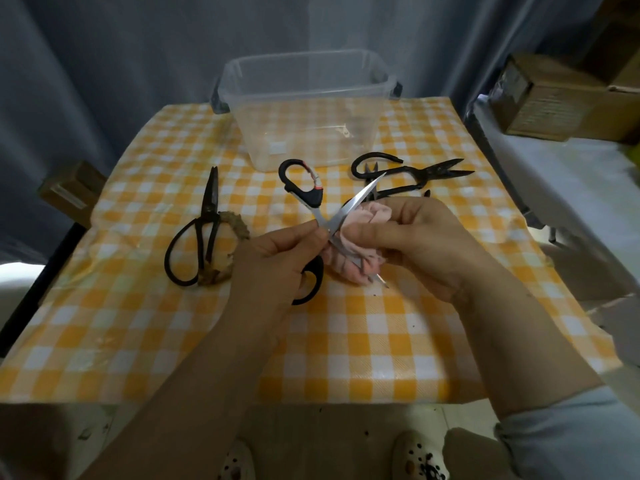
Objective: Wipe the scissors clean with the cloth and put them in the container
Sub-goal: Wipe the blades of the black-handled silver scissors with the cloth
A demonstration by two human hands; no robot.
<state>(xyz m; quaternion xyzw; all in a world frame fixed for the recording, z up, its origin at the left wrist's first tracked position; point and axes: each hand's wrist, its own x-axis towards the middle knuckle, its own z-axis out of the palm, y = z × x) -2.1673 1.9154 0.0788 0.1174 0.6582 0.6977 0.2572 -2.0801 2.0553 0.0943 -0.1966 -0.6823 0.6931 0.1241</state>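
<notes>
My left hand grips a pair of black-handled steel scissors near the pivot, blades spread wide apart. One handle loop sticks up toward the container, the other shows below my fingers. My right hand holds a bunched pink cloth pressed against one blade, whose tip pokes out under the cloth. The clear plastic container stands at the back of the table with its lid off and looks bare inside.
An old black scissors with a rope-wrapped handle lies on the left of the yellow checked tablecloth. A dark iron scissors lies right of centre, in front of the container. Cardboard boxes stand off to the right.
</notes>
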